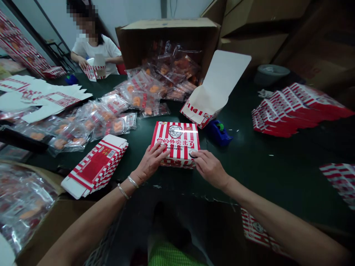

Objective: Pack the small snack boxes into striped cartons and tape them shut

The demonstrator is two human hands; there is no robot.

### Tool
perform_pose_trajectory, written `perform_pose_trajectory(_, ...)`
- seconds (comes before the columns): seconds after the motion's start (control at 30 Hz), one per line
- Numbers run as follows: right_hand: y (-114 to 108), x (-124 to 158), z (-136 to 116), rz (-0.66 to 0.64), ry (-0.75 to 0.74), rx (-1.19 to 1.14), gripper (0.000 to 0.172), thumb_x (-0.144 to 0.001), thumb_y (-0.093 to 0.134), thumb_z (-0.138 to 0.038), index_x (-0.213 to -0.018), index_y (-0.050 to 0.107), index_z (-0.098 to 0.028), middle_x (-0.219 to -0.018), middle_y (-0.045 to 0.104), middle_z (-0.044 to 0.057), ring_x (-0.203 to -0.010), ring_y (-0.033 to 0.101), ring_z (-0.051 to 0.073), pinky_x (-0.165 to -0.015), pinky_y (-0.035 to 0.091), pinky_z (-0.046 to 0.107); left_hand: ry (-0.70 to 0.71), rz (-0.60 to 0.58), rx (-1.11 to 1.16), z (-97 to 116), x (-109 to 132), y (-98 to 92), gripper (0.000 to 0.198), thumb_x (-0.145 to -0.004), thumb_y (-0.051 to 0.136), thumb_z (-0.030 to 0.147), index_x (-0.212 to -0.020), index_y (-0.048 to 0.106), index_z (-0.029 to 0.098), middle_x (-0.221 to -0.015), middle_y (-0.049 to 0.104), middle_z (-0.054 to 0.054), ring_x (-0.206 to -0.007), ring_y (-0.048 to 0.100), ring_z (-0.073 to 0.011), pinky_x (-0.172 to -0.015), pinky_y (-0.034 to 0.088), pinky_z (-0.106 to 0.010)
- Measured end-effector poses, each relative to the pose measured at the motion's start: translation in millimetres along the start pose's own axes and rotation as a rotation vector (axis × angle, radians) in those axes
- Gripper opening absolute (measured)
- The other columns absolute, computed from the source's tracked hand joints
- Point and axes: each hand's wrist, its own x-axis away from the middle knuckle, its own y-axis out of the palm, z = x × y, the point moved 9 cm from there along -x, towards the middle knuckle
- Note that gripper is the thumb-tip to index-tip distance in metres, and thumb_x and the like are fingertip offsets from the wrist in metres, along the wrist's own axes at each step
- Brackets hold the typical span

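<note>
A red-and-white striped carton box (176,137) stands on the dark green table in front of me, its lid down. My left hand (151,159) grips its front left corner, fingers lying over the lid's edge. At the front right corner, my right hand (207,164) has its fingertips pressed together against the lid by a small dark round mark; anything thin under them is hidden. A blue tape dispenser (219,132) with a green core sits just beyond my right hand. Behind it stands a striped carton with its white lid raised (206,98).
Clear snack packets (118,123) pile up at left, spilling from a tipped cardboard box (213,35). Flat striped cartons (95,164) are stacked near my left arm; folded ones (294,109) stand at right. Across the table a person (95,51) holds a striped carton.
</note>
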Motion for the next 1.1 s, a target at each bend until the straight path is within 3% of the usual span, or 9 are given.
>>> perform_pose_trajectory(0.13,5.9,-3.1,-1.9,-0.08,0.036,0.009,0.006,-0.087,0.061,-0.02,-0.09,0.061,-0.015,-0.117,0.064,0.017,-0.103,0.057,0.029,-0.081,0.052,0.044,-0.008,-0.024,0.033,1.4,-0.7,0.4,0.047,-0.091,0.043,0.009,-0.134,0.05,0.026,-0.139,0.054,-0.011,-0.137,0.038,-0.0276,-0.105,0.038,-0.05)
perform_pose_trajectory(0.23,14.1,-14.0,-4.8,-0.107,0.043,0.064,0.036,-0.087,0.063,-0.026,-0.119,0.055,-0.013,-0.132,0.055,0.021,-0.121,0.048,0.036,-0.092,0.045,0.052,-0.011,-0.077,0.069,0.8,-4.3,-3.2,0.042,-0.092,0.043,0.011,-0.132,0.052,0.021,-0.139,0.053,-0.014,-0.138,0.037,-0.0289,-0.105,0.039,-0.051)
perform_pose_trajectory(0.33,36.5,-18.9,-13.0,-0.189,-0.033,0.142,0.045,-0.091,0.052,-0.02,-0.136,0.045,-0.018,-0.142,0.048,0.018,-0.129,0.042,0.039,-0.097,0.037,0.06,0.044,-0.147,0.124,-0.9,-7.0,-10.0,0.04,-0.091,0.043,0.01,-0.129,0.052,0.019,-0.138,0.053,-0.013,-0.137,0.038,-0.0263,-0.108,0.039,-0.048)
perform_pose_trajectory(0.5,49.6,-13.5,-11.7,-0.162,-0.067,0.14,0.051,-0.092,0.041,-0.011,-0.143,0.039,-0.019,-0.142,0.048,0.019,-0.131,0.041,0.039,-0.098,0.034,0.063,0.019,-0.157,0.144,-17.6,-5.3,-26.8,0.034,-0.092,0.051,0.018,-0.125,0.057,0.016,-0.131,0.057,-0.016,-0.127,0.048,-0.0258,-0.109,0.039,-0.044)
perform_pose_trajectory(0.63,48.0,-12.4,-10.5,-0.167,-0.08,0.129,0.05,-0.093,0.039,-0.01,-0.142,0.04,-0.019,-0.141,0.05,0.018,-0.13,0.042,0.038,-0.098,0.034,0.061,-0.007,-0.143,0.251,-25.0,-7.8,-27.5,0.029,-0.091,0.056,0.017,-0.118,0.062,0.023,-0.117,0.068,-0.007,-0.109,0.061,-0.0188,-0.107,0.041,-0.043)
perform_pose_trajectory(0.7,48.2,-12.8,-10.8,-0.174,-0.084,0.134,0.047,-0.093,0.039,-0.009,-0.139,0.043,-0.018,-0.14,0.05,0.018,-0.13,0.043,0.038,-0.098,0.034,0.06,-0.075,-0.098,0.319,-33.3,-10.1,-26.9,0.023,-0.087,0.062,0.015,-0.107,0.068,0.024,-0.106,0.072,-0.002,-0.102,0.064,-0.017,-0.104,0.045,-0.042)
perform_pose_trajectory(0.83,49.1,-12.6,-9.3,-0.175,-0.092,0.161,0.044,-0.093,0.039,-0.007,-0.136,0.046,-0.014,-0.138,0.052,0.019,-0.127,0.045,0.039,-0.097,0.036,0.06,-0.247,0.055,0.363,-45.0,-2.5,-24.7,0.015,-0.081,0.068,0.014,-0.093,0.072,0.022,-0.098,0.074,-0.004,-0.107,0.062,-0.0199,-0.092,0.054,-0.039)
perform_pose_trajectory(1.0,46.3,-11.8,-0.9,-0.119,-0.128,0.176,0.044,-0.092,0.039,-0.007,-0.135,0.047,-0.015,-0.138,0.051,0.02,-0.127,0.046,0.038,-0.097,0.039,0.057,-0.274,0.337,0.284,-22.6,26.0,-26.2,0.027,-0.092,0.053,0.014,-0.112,0.067,0.023,-0.118,0.069,-0.007,-0.12,0.057,-0.0207,-0.101,0.051,-0.045)
perform_pose_trajectory(1.1,44.3,-11.6,4.8,-0.056,-0.125,0.161,0.041,-0.094,0.046,-0.019,-0.135,0.047,-0.02,-0.139,0.05,0.019,-0.127,0.046,0.038,-0.097,0.04,0.058,-0.181,0.391,0.252,-8.2,33.9,-28.2,0.033,-0.094,0.046,0.012,-0.121,0.063,0.022,-0.126,0.065,-0.007,-0.128,0.051,-0.0209,-0.107,0.046,-0.047)
